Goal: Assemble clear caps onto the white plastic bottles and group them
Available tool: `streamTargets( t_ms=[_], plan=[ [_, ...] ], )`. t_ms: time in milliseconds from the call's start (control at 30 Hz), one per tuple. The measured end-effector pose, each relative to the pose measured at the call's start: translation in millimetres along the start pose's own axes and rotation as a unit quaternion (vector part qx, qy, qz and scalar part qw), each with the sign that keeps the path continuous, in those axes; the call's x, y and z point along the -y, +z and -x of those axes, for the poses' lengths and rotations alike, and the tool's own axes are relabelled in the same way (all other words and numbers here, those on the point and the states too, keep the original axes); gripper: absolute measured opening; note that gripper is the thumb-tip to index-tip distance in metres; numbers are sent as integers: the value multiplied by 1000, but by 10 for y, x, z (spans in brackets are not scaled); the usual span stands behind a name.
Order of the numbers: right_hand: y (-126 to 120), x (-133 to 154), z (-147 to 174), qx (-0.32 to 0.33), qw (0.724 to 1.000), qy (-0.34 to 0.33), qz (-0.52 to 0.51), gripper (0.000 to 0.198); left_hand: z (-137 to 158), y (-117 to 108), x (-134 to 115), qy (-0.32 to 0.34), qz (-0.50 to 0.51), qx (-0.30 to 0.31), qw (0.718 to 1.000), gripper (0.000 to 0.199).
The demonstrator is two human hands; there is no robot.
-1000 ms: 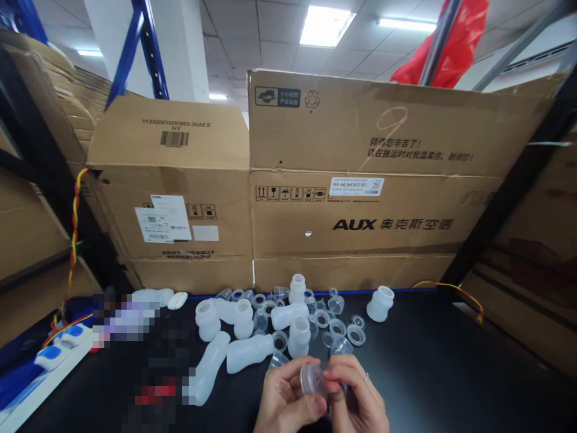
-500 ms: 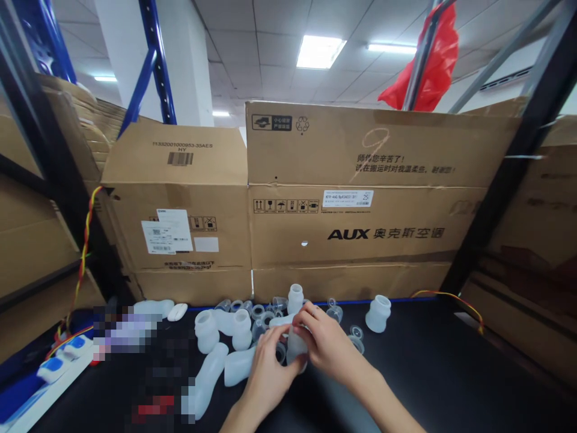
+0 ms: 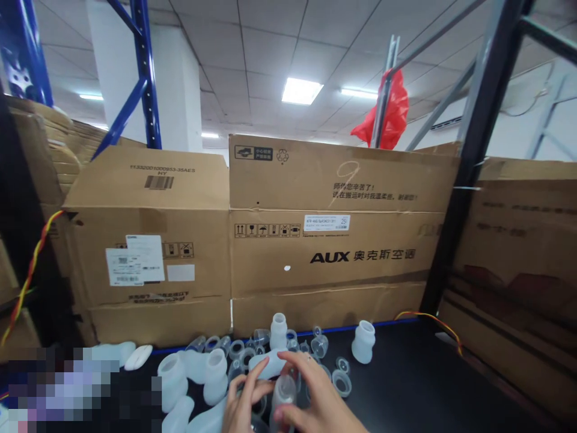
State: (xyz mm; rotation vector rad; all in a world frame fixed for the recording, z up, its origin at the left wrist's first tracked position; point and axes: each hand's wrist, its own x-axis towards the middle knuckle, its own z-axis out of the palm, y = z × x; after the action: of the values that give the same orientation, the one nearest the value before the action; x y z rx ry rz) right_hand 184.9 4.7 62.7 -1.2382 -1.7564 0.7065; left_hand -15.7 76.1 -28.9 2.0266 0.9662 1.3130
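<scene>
My right hand [image 3: 315, 394] is curled around a small translucent bottle [image 3: 283, 394] with a clear top, its thumb pressed on the near side and its fingers arched over the far side. My left hand [image 3: 247, 397] is at the bottle's left side, with bent fingers against it and the index finger raised. The left thumb and the bottle's lower end are hidden or out of frame. Just beyond the hands, a milky white bottle body [image 3: 278, 332] stands upright, and another curved white piece [image 3: 265, 364] lies in front of it.
Milky bottle bodies [image 3: 215, 377] and clear caps and rings [image 3: 237, 349] crowd the black tabletop [image 3: 396, 382]. One bottle body [image 3: 363, 343] stands apart at the right. A white mouse-shaped object [image 3: 138, 357] lies at the left. Cardboard panels [image 3: 270, 279] wall off the back.
The camera view has tilted up and turned slightly right, so the scene sits lower. My right fingers have moved from a pinch at the bottle's top to a wider grasp around it.
</scene>
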Motion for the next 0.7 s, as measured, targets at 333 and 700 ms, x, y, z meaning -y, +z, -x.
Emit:
streamTargets(
  t_ms=[333, 700],
  plan=[
    [-73, 45, 1, -35, 998, -13, -59, 83, 13, 52, -251, 52, -48, -67, 995, 77],
    [140, -50, -7, -80, 995, -33, 53, 76, 82, -22, -132, 36, -89, -55, 994, 65]
  ],
)
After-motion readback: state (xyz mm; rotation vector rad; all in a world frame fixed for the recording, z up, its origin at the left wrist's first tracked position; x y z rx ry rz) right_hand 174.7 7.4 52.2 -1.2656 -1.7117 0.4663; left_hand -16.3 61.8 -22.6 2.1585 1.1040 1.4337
